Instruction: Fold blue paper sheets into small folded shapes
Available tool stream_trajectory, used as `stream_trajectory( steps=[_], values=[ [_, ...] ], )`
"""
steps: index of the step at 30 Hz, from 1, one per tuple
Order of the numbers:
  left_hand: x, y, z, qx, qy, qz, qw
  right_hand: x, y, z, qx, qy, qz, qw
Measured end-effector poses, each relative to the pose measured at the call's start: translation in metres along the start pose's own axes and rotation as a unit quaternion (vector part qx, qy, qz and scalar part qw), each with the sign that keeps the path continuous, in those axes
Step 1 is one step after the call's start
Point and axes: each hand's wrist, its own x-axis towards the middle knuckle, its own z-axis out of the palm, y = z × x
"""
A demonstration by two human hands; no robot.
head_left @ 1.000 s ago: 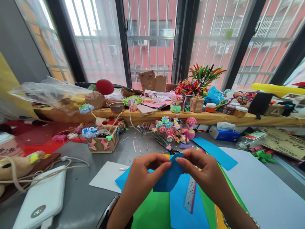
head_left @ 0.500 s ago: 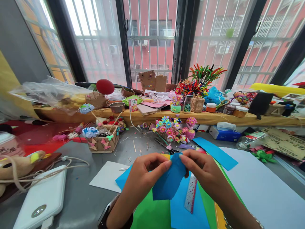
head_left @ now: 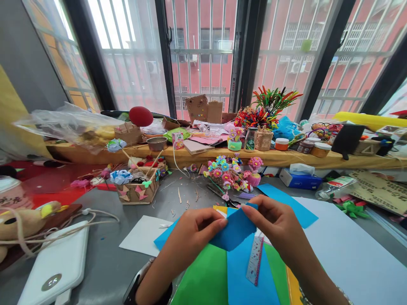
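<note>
A piece of blue paper (head_left: 235,231) is stretched between my two hands, above the middle of the desk. My left hand (head_left: 203,228) pinches its left side between thumb and fingers. The upper right corner is in the pinch of my right hand (head_left: 270,218). Beneath lie green paper (head_left: 203,275) and a longer blue sheet (head_left: 251,292). A small patterned ruler (head_left: 255,260) rests on that blue sheet, just below my right hand. Another blue strip (head_left: 289,203) lies beyond my right hand, partly over a large white sheet (head_left: 352,241).
A white card (head_left: 143,235) and a white power bank (head_left: 55,262) with a cable lie on the left. Behind stand a cardboard box (head_left: 138,190) and crocheted flowers (head_left: 227,171). A tissue box (head_left: 300,178) and a plastic bottle (head_left: 337,186) are at the right.
The blue paper has tilted and now shows as a shorter, wider shape. My right hand has moved slightly right and up; my left hand has shifted a little left and down.
</note>
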Motion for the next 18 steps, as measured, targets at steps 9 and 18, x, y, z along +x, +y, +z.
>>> stream_trajectory(
  steps=[9, 18],
  values=[
    [-0.0008, 0.0060, 0.0016, 0.101, 0.064, 0.029, 0.992, 0.0001, 0.0036, 0.0015, -0.026, 0.029, -0.010, 0.999],
    [-0.0025, 0.0053, -0.0010, 0.149, 0.089, 0.023, 0.985, 0.0009, 0.0021, 0.0009, -0.013, 0.060, -0.010, 0.998]
  ],
)
